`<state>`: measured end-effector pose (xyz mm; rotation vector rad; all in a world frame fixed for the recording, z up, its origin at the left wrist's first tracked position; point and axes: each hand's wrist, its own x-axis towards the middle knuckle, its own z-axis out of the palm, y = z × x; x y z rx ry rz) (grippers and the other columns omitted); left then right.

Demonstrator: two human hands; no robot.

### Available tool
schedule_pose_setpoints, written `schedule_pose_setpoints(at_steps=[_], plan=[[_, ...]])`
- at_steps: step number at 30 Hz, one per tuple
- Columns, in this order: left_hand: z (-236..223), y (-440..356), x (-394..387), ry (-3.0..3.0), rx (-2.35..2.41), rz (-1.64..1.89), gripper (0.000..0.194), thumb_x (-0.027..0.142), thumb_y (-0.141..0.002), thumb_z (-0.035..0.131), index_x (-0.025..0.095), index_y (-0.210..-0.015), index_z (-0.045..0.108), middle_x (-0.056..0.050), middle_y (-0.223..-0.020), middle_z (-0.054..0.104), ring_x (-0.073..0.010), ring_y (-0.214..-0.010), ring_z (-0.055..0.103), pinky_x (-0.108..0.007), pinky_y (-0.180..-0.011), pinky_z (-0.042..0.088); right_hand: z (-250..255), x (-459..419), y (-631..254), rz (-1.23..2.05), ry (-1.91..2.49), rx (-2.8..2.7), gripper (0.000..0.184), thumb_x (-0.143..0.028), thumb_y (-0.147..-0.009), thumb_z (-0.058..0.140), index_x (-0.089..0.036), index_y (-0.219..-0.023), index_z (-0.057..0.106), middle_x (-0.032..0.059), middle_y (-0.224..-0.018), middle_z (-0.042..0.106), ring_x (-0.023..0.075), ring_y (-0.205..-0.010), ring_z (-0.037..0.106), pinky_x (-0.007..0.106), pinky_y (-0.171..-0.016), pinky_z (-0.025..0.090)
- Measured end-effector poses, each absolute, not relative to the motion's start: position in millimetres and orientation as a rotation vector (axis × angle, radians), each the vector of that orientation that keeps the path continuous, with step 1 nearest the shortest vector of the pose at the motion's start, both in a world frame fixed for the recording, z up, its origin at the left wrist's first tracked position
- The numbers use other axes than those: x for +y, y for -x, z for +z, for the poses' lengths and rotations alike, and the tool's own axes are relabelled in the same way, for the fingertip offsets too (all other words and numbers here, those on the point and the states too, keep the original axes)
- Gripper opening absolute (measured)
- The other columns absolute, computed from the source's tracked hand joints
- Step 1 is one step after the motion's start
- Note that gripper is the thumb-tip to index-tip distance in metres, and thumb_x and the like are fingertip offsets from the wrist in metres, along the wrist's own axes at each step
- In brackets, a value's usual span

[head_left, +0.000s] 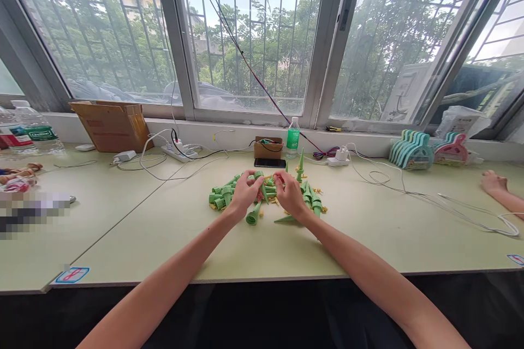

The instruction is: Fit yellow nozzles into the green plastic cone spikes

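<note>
My left hand (244,194) is closed around a green plastic cone (263,192), its narrow end pointing down. Close beside it, my right hand (290,194) has its thumb and fingers pinched together near the cone's top; what they hold is too small to make out. Under and left of my left hand lies a heap of hollow green cones (226,193). One loose cone (252,216) rests in front with its wide mouth toward me. Beyond my right hand, a green spiked piece (302,166) stands upright, and more green cones (315,203) lie beside small yellow pieces (325,209).
Behind the heap are a black phone (269,163), a small cardboard box (268,148) and a green-labelled bottle (292,139). White cables (458,212) cross the table (368,240) on the right. Another person's hand (494,181) rests at the right edge. Teal hangers (410,151) stand near the window.
</note>
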<state>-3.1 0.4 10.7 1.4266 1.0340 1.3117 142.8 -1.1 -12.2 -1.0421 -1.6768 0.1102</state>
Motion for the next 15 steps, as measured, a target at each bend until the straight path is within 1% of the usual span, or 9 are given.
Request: schedule_pose_setpoints(at_steps=[4,11,15], plan=[[11.1,2.9,-0.2,-1.389,1.005,1.317,0.029,0.037,-0.075,0.064,0.019,-0.094,0.050,0.003,-0.063,0.058,-0.0083,-0.041,0.049,-0.021,-0.041,0.041,-13.2,-0.9,-142.9,0.115,1.045,-1.693,0.023,-0.028,-0.096,0.035,-0.019,-0.089,0.055,0.0019,-0.076,0.058,0.0152,-0.068,0.051,0.026,-0.065,0.038],[12.3,2.4,-1.6,-1.432,1.032,1.333,0.028,0.036,-0.075,0.063,0.020,-0.094,0.050,0.006,-0.057,0.052,-0.0080,-0.038,0.046,-0.020,-0.038,0.039,-12.2,-0.2,-143.5,0.114,1.032,-1.702,0.025,-0.029,-0.096,0.036,-0.019,-0.089,0.057,0.0033,-0.079,0.060,0.0163,-0.072,0.053,0.026,-0.068,0.039],[16.2,0.8,-5.9,-1.508,1.070,1.333,0.025,0.035,-0.076,0.061,0.020,-0.093,0.050,0.006,-0.060,0.052,-0.0077,-0.038,0.047,-0.020,-0.038,0.038,-11.1,-0.7,-142.4,0.125,1.018,-1.695,0.025,-0.030,-0.095,0.037,-0.018,-0.090,0.059,0.0048,-0.082,0.062,0.0169,-0.075,0.056,0.027,-0.070,0.041]])
